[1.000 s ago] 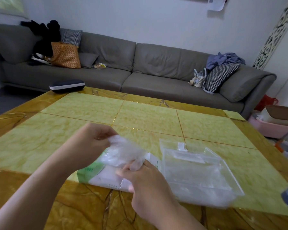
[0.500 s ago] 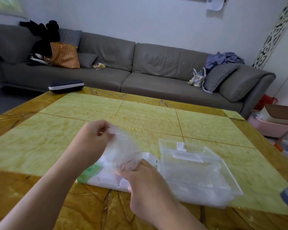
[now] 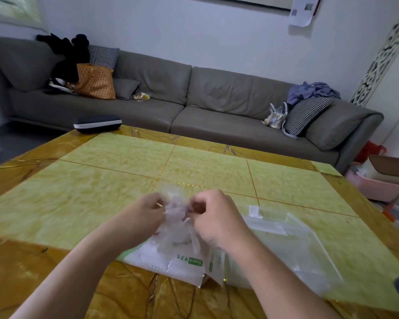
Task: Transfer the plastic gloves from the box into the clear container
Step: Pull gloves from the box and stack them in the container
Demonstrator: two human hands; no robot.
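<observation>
Above the box: we hold a crumpled wad of plastic gloves (image 3: pixel 176 217) lifted just over the box (image 3: pixel 171 261), which serves as our landmark.
Left hand (image 3: pixel 145 217): grip curled, pinching the wad's left edge; we judge this steadies the thin film.
Right hand (image 3: pixel 213 217): grip curled, pinching the wad's right edge, so the bunch is stretched between both hands, probably to free it from the box or gather it into one handful.
Box: white with green print, lying flat on the counter (image 3: pixel 101 192), torn open at its near end; the wad's lower tail hangs down to it, and we cannot tell whether more gloves remain inside.
Clear container (image 3: pixel 297 245): just right of the box and touching it; open top; contents hard to read through the clear walls, a small white tab at its far rim.
Obstructions: our right forearm crosses the box's right end, between the wad and the container.
Dark case (image 3: pixel 97 123): far beyond the box, at the counter's far left edge.
Sofa (image 3: pixel 194 104): behind the counter, well apart from the box, with bags and cushions.
Pink tub (image 3: pixel 378 187): on the floor, far right of the box.
</observation>
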